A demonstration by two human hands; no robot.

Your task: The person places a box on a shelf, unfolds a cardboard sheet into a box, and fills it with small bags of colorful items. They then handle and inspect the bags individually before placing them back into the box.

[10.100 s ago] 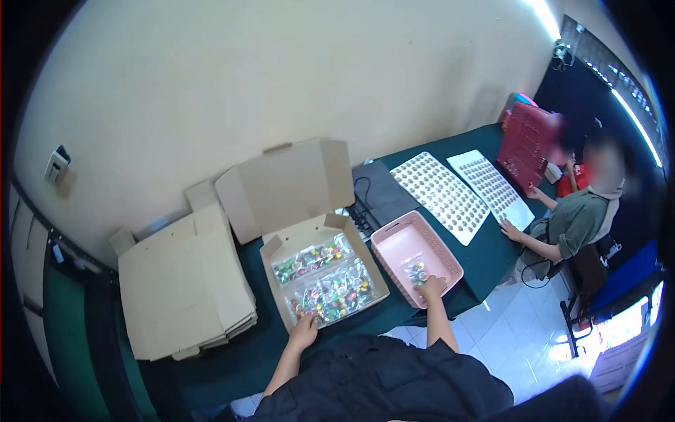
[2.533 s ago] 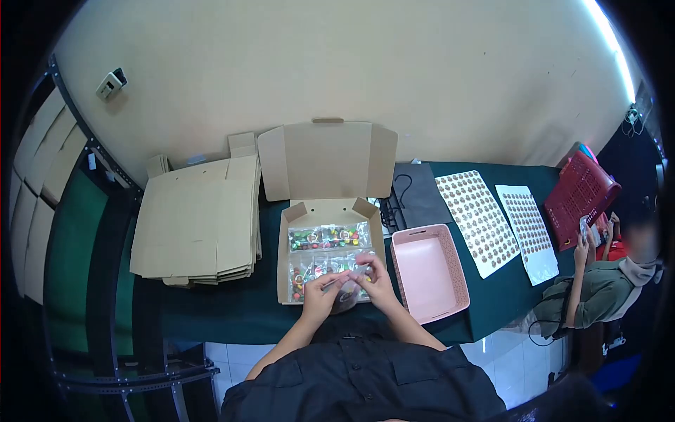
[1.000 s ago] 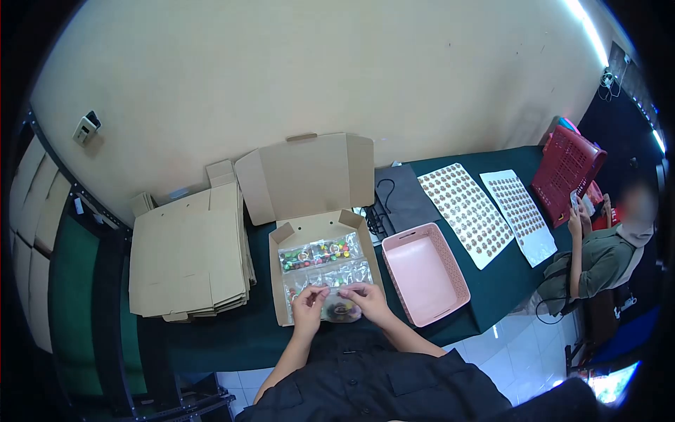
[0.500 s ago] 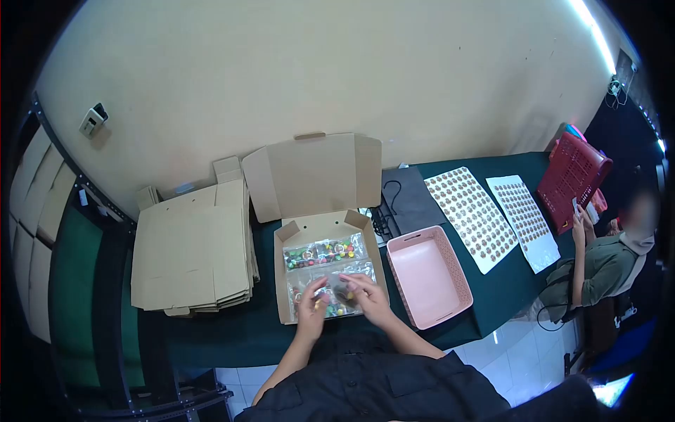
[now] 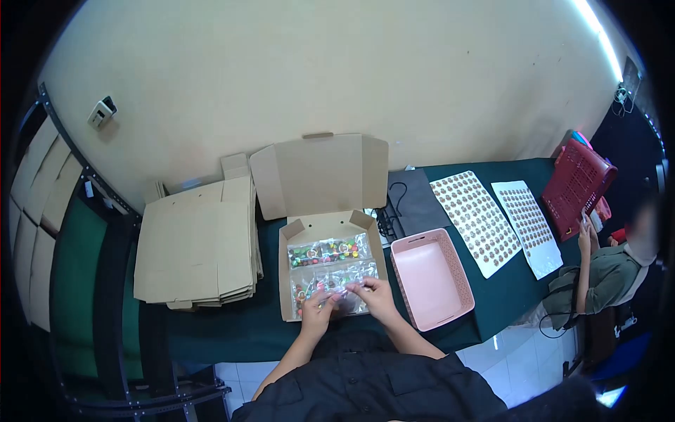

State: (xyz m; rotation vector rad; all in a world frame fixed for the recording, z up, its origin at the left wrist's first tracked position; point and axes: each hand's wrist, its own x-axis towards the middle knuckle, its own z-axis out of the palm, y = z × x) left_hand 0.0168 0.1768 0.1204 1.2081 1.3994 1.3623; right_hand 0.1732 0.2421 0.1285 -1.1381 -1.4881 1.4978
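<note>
An open cardboard box (image 5: 284, 281) stands in front of me with its lid (image 5: 320, 176) raised against the wall. Inside lie clear plastic packets of colourful round sweets (image 5: 329, 252), one row behind another. Over the box's near edge, my left hand (image 5: 316, 314) and my right hand (image 5: 377, 300) face each other, fingertips pinched. Between them they grip a small clear plastic bag (image 5: 346, 303), which looks dark inside; its contents are too blurred to make out. The bag hides part of the front packets.
Flattened cardboard boxes (image 5: 197, 246) are stacked at the left. To the right stand a pink plastic basket (image 5: 432, 281), a dark paper bag (image 5: 415, 200) and sticker sheets (image 5: 478, 221). Beyond a red basket (image 5: 578, 186), a person in a green sleeve (image 5: 608, 281) sits at the table's right end.
My fingertips have come closer together on the clear bag, and my right hand has turned inward over it. The whole view has shifted slightly; the box and packets stay put.
</note>
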